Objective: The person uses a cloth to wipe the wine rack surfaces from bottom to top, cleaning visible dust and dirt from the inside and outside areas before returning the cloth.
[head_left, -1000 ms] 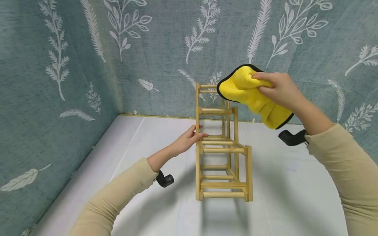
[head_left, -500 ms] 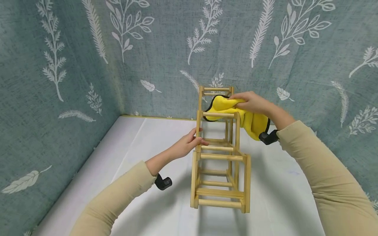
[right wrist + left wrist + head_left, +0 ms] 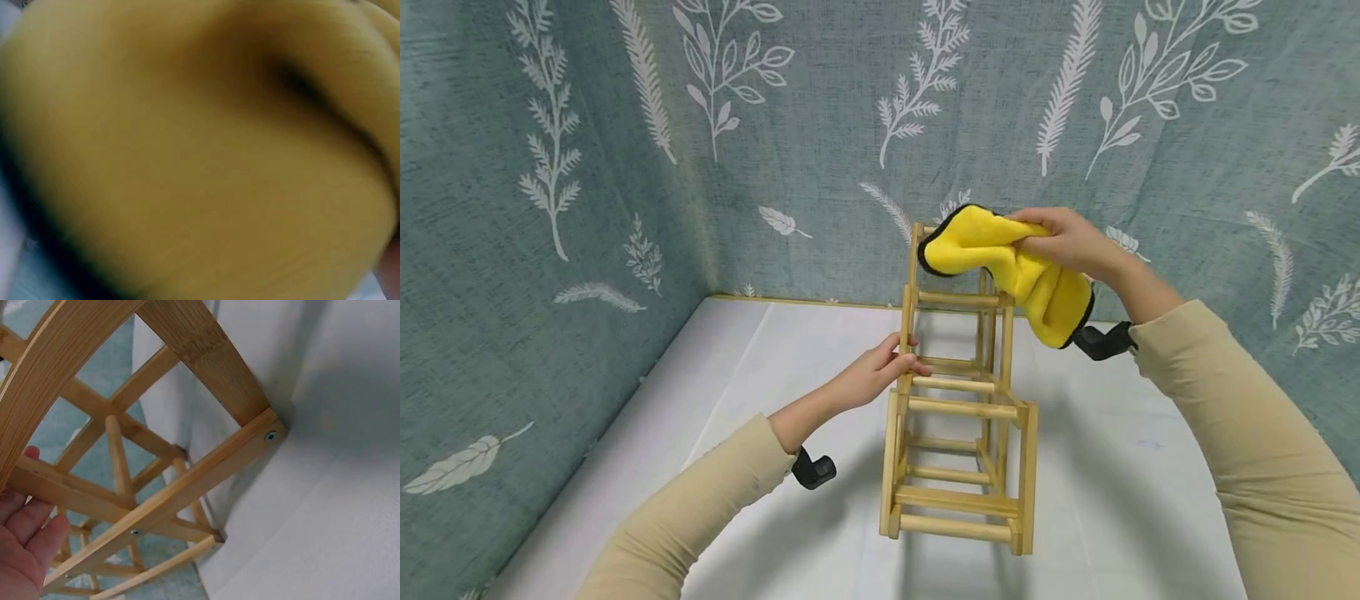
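In the head view, a light wooden rack (image 3: 955, 502) with several stepped tiers of slats and rods stands on the white surface. My left hand (image 3: 880, 371) grips its left side about midway up, fingers around the upright. The left wrist view shows those fingers (image 3: 47, 540) curled at a wooden bar, close to a screwed side rail (image 3: 187, 481). My right hand (image 3: 1067, 242) pinches a yellow cloth (image 3: 977, 242) with black edging between thumb and fingers. The cloth hangs in folds over the rack's top tier and hides part of it. Blurred yellow cloth (image 3: 187, 156) fills most of the right wrist view.
A white surface (image 3: 760, 533) lies under the rack. Grey-green fabric with white leaf prints (image 3: 820, 100) hangs behind it and along the left side. Black wrist mounts (image 3: 814, 468) stick out below both sleeves.
My right hand has brought the cloth left and down to the rack's top, then raised it slightly. The rack has shifted a little toward me, while my left hand keeps its grip.
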### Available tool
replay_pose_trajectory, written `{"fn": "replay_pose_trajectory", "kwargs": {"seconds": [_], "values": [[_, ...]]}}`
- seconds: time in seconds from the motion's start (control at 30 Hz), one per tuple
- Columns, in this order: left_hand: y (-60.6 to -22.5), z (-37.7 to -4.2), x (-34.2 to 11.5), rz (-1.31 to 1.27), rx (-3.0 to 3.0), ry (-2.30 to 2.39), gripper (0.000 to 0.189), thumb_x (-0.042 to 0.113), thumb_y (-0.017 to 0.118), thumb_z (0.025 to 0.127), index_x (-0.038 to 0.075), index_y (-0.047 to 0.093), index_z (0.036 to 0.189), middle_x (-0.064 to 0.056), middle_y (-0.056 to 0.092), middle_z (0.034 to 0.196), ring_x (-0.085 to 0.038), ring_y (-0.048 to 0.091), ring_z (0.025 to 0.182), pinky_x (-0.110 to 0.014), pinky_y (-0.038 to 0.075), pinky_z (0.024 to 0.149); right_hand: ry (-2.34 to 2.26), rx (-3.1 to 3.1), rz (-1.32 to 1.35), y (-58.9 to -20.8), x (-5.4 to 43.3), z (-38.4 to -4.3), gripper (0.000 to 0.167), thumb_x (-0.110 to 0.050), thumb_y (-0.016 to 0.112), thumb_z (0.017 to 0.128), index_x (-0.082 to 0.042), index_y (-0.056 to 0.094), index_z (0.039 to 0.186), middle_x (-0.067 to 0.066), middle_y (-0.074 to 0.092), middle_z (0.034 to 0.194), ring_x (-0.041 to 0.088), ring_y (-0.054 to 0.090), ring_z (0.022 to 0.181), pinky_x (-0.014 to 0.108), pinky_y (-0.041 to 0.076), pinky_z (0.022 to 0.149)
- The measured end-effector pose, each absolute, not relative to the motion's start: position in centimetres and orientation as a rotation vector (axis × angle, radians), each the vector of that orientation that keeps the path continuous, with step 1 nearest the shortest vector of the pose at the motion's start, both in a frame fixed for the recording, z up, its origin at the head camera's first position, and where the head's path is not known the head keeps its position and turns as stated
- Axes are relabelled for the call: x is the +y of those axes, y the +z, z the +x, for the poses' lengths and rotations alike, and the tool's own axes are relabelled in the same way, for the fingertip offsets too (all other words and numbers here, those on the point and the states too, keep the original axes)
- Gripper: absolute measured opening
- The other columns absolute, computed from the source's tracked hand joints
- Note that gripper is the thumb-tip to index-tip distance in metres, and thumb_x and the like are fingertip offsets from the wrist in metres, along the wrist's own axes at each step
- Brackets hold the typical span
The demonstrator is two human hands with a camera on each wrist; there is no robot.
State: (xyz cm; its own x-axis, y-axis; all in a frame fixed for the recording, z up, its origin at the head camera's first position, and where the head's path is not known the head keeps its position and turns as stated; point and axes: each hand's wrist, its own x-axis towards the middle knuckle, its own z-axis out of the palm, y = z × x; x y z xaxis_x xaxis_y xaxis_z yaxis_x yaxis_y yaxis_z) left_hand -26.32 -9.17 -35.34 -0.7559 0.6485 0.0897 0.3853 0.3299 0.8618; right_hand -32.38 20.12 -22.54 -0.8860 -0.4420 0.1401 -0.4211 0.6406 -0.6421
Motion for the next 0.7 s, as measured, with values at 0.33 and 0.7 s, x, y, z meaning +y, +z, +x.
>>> {"fn": "replay_pose_trajectory", "kwargs": {"seconds": [0.33, 0.7], "values": [[-35.3, -26.1, -9.3, 0.951, 2.328, 1.395, 0.029, 0.018, 0.032, 0.102, 0.001, 0.034, 0.125, -0.016, 0.063, 0.114, -0.028, 0.054, 0.114, -0.044, 0.039, 0.098, -0.731, 2.817, -0.795, -23.3, 19.5, -31.7, 0.036, -0.004, 0.045, 0.094, -0.001, 0.050, 0.129, 0.023, 0.057, 0.117, 0.024, 0.057, 0.078, 0.035, 0.046, 0.069], [-35.2, -25.9, -9.4, 0.981, 2.316, 1.378, 0.026, 0.020, 0.031, 0.102, 0.002, 0.035, 0.121, -0.015, 0.064, 0.113, -0.026, 0.055, 0.113, -0.043, 0.040, 0.097, -0.297, 3.014, -1.694, -21.4, 12.5, -29.7, 0.029, 0.008, 0.059, 0.083, -0.004, 0.064, 0.109, 0.012, 0.063, 0.114, 0.026, 0.043, 0.071, 0.034, 0.033, 0.062]]}}
